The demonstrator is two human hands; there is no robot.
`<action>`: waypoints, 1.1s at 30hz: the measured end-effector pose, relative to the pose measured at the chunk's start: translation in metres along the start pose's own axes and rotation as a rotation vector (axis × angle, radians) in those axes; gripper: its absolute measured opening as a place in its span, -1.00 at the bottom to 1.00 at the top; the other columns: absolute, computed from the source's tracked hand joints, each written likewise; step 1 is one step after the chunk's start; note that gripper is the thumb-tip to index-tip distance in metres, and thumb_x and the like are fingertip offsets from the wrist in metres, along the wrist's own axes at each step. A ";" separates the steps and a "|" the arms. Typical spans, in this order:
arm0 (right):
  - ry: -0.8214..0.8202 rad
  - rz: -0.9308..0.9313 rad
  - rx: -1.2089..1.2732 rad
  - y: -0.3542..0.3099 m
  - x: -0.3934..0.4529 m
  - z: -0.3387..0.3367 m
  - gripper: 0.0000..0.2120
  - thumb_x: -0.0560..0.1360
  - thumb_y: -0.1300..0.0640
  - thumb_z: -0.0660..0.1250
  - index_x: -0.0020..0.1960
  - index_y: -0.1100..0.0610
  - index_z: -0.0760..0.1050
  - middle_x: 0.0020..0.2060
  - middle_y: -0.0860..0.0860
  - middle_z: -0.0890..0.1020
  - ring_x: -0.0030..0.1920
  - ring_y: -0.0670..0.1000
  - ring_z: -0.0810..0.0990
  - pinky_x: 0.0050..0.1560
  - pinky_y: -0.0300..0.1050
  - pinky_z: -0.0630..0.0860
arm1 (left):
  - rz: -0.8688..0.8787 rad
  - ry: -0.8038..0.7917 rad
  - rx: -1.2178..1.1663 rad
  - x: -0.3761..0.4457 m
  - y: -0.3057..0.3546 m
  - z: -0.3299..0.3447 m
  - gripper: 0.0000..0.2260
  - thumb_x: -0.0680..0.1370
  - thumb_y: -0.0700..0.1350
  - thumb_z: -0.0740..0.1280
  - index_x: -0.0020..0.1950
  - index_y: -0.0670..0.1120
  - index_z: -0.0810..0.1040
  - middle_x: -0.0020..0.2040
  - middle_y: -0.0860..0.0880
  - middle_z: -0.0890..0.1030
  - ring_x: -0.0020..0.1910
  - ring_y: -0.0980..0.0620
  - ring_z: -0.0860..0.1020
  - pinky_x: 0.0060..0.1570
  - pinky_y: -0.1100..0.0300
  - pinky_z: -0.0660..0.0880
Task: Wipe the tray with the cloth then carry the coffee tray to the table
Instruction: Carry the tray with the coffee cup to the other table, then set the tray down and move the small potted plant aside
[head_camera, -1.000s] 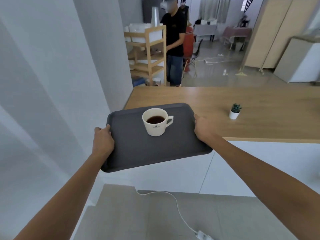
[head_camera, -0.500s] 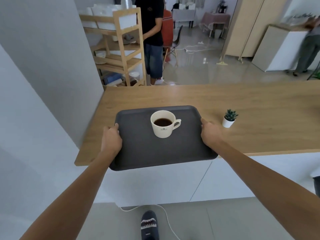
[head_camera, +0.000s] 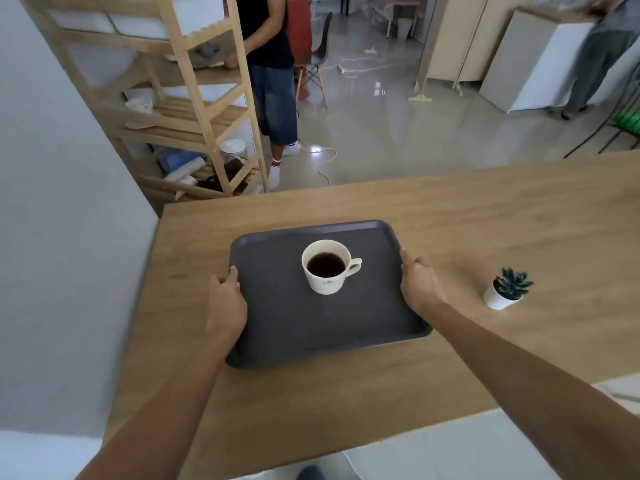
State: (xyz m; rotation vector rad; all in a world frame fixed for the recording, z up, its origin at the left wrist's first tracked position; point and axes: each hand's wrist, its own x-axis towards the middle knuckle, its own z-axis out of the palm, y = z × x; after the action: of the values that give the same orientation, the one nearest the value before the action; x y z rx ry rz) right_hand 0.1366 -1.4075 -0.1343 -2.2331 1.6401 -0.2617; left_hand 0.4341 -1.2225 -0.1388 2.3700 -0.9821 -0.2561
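Note:
A dark grey tray (head_camera: 277, 320) is over the wooden table (head_camera: 485, 216), low above it or resting on it; I cannot tell which. A white cup of black coffee (head_camera: 327, 266) stands upright near the tray's middle, handle pointing right. My left hand (head_camera: 227, 301) grips the tray's left edge, thumb on the rim. My right hand (head_camera: 419, 282) grips the right edge the same way. No cloth is in view.
A small potted succulent (head_camera: 507, 289) stands on the table right of the tray. A grey wall (head_camera: 62, 237) borders the table's left. Beyond the table are a wooden shelf rack (head_camera: 194, 98), a person in dark clothes (head_camera: 270, 64) and another person at the far right (head_camera: 602, 53).
I have moved forward with the tray. It was held out past the table's near edge and now lies fully over the tabletop, lower. Both hands keep their grip.

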 end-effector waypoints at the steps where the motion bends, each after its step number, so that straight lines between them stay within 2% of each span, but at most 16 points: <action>1: -0.010 0.003 -0.002 -0.001 0.008 0.003 -0.52 0.58 0.21 0.01 0.49 0.03 0.14 0.05 0.23 0.44 -0.05 0.31 0.54 -0.01 0.10 0.49 | -0.011 -0.008 -0.007 0.008 -0.001 0.005 -0.61 0.63 -0.21 0.07 0.47 -0.19 0.30 0.15 -0.27 0.39 0.04 -0.22 0.47 0.19 -0.06 0.42; 5: -0.042 0.012 -0.008 -0.004 0.036 0.014 -0.54 0.58 0.20 0.01 0.48 0.03 0.15 0.05 0.22 0.44 -0.05 0.31 0.54 -0.02 0.10 0.48 | -0.046 -0.026 -0.041 0.031 -0.001 0.020 -0.61 0.64 -0.18 0.06 0.47 -0.16 0.29 0.12 -0.24 0.37 -0.09 -0.07 0.38 0.14 -0.03 0.40; 14: -0.049 0.016 -0.051 0.000 0.060 0.032 -0.59 0.62 0.14 0.02 0.46 0.02 0.16 0.09 0.20 0.46 -0.05 0.30 0.56 -0.09 0.10 0.45 | -0.060 -0.006 -0.017 0.049 -0.003 0.038 -0.61 0.64 -0.17 0.08 0.47 -0.15 0.30 0.12 -0.23 0.39 -0.06 -0.13 0.46 0.14 -0.07 0.47; 19: -0.067 -0.002 -0.094 0.000 0.058 0.029 -0.61 0.64 0.12 0.00 0.46 0.04 0.14 0.14 0.20 0.45 -0.02 0.30 0.56 -0.17 0.05 0.38 | -0.016 -0.001 0.046 0.049 -0.006 0.037 -0.62 0.64 -0.15 0.09 0.47 -0.14 0.30 0.15 -0.24 0.42 -0.13 0.00 0.39 0.10 0.04 0.43; 22: -0.105 -0.024 -0.105 -0.001 0.058 0.018 -0.60 0.64 0.07 0.01 0.47 0.04 0.13 0.17 0.21 0.45 0.03 0.30 0.55 -0.14 0.08 0.42 | -0.049 0.006 0.069 0.045 -0.002 0.037 -0.57 0.62 -0.10 0.11 0.50 -0.10 0.22 0.28 -0.26 0.33 0.09 -0.19 0.46 0.20 -0.15 0.43; 25: -0.080 -0.039 -0.057 -0.001 0.054 -0.009 -0.59 0.63 0.03 0.03 0.46 0.04 0.17 0.17 0.21 0.44 0.05 0.31 0.55 -0.08 0.11 0.46 | -0.110 0.165 0.090 0.030 0.029 0.034 -0.51 0.60 -0.07 0.18 0.50 -0.11 0.16 0.43 -0.34 0.17 0.31 -0.33 0.31 0.31 -0.23 0.28; 26: -0.053 -0.047 -0.031 0.002 0.052 -0.022 -0.60 0.63 0.04 0.05 0.46 0.05 0.20 0.19 0.21 0.45 0.07 0.31 0.54 -0.04 0.13 0.49 | -0.061 0.216 0.044 0.023 0.043 0.034 -0.50 0.59 -0.08 0.20 0.50 -0.12 0.17 0.45 -0.35 0.15 0.34 -0.34 0.28 0.33 -0.22 0.26; 29: 0.034 -0.093 0.082 0.020 0.046 -0.064 -0.62 0.62 0.07 0.12 0.42 0.10 0.32 0.18 0.23 0.49 0.11 0.30 0.54 0.10 0.14 0.52 | 0.237 0.299 -0.067 0.001 0.096 0.042 -0.54 0.58 -0.11 0.23 0.47 -0.13 0.26 0.43 -0.31 0.22 0.40 -0.27 0.25 0.37 -0.14 0.22; 31: 0.118 -0.089 0.139 0.043 0.039 -0.092 -0.65 0.60 0.10 0.16 0.36 0.13 0.41 0.13 0.24 0.56 0.11 0.28 0.55 0.13 0.04 0.48 | 0.430 0.240 -0.162 -0.013 0.140 0.054 -0.62 0.58 -0.14 0.23 0.40 -0.12 0.36 0.39 -0.22 0.32 0.37 -0.16 0.30 0.35 -0.04 0.25; 33: 0.222 -0.026 0.186 0.072 0.027 -0.117 -0.68 0.58 0.16 0.20 0.30 0.16 0.48 0.07 0.26 0.61 0.10 0.26 0.56 0.13 -0.02 0.42 | 0.627 0.094 -0.273 -0.029 0.186 0.071 -0.69 0.59 -0.15 0.22 0.33 -0.12 0.45 0.31 -0.12 0.43 0.30 -0.07 0.38 0.33 0.07 0.29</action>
State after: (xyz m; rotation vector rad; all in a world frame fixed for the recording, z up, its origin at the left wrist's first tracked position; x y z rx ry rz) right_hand 0.0401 -1.4721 -0.0559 -2.1480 1.6197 -0.6630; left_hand 0.2773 -1.3395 -0.0944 1.7143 -1.4751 -0.0312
